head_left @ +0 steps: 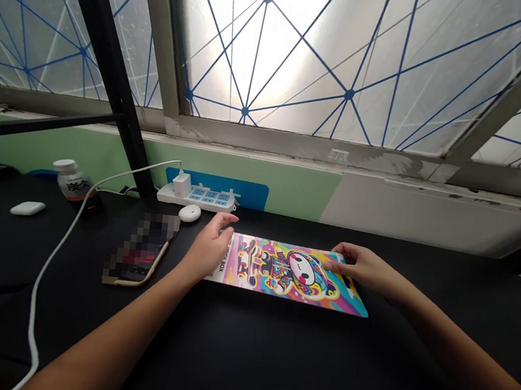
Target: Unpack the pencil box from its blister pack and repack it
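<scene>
Head view: on the black surface [248, 355] lies a colourful flat box [280, 268]. The left hand [211, 245] rests open on its 9 o'clock end, the right hand [359, 269] flat-fingered at 3. Phone [140, 257] just beside at 9; power strip [204, 198] at 11.

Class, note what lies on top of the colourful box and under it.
Left hand and right hand rest on the box's ends. Black table beneath; anything between is hidden.

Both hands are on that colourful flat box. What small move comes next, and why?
Probably take hold of both ends and lift slightly: the left hand and right hand sit at opposite ends of the colourful box, lying flat on the desk.
</scene>
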`<action>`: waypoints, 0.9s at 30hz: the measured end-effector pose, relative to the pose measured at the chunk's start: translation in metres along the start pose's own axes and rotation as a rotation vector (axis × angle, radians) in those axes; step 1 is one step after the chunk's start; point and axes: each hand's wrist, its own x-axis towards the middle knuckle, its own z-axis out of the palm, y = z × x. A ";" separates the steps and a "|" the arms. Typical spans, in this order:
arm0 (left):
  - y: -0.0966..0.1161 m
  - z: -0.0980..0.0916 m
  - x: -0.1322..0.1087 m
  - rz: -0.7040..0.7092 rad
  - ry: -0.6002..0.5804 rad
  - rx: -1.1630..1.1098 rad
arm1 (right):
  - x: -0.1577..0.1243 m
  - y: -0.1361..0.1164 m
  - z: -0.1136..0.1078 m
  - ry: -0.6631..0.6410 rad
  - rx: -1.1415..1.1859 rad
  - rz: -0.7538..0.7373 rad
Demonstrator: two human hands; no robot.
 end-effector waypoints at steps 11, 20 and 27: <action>0.014 0.012 -0.011 0.372 -0.142 0.776 | -0.016 -0.044 0.055 0.366 -0.618 -0.558; 0.037 0.004 -0.031 0.871 0.062 0.924 | -0.054 -0.068 0.048 0.675 -0.857 -0.855; 0.030 0.025 -0.051 0.895 -0.223 1.025 | -0.077 -0.068 0.091 0.546 -1.159 -0.914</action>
